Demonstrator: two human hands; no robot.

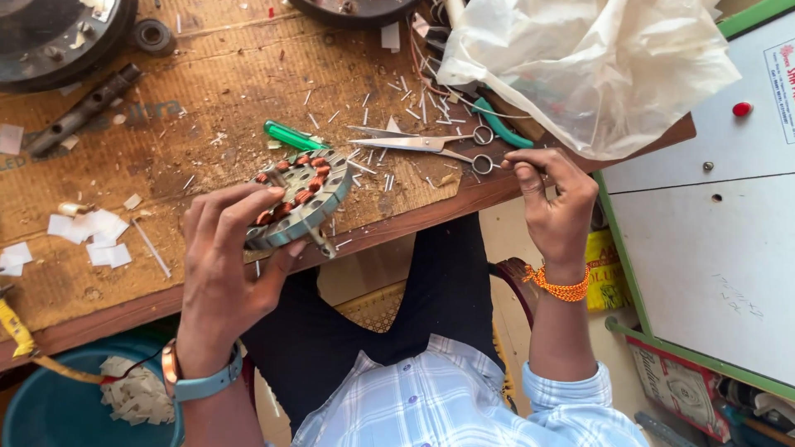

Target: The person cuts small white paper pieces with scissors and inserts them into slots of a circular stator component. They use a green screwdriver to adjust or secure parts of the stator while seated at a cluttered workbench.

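- Left hand point(228, 257) has its grip clamped on a round grey metal stator with copper windings point(298, 199), at the near edge of the worn brown wooden counter point(199, 116).
- Right hand point(555, 199) pinches fingertips together by the steel scissors point(431, 143), at the counter's edge.
- Open floor lies below.

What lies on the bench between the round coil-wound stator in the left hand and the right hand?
In the head view, scissors lie between the stator and the right hand, among scattered small white slivers.

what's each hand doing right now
Left hand: shut on the round motor stator.
Right hand: fingers pinched beside the scissors; contents cannot be told.
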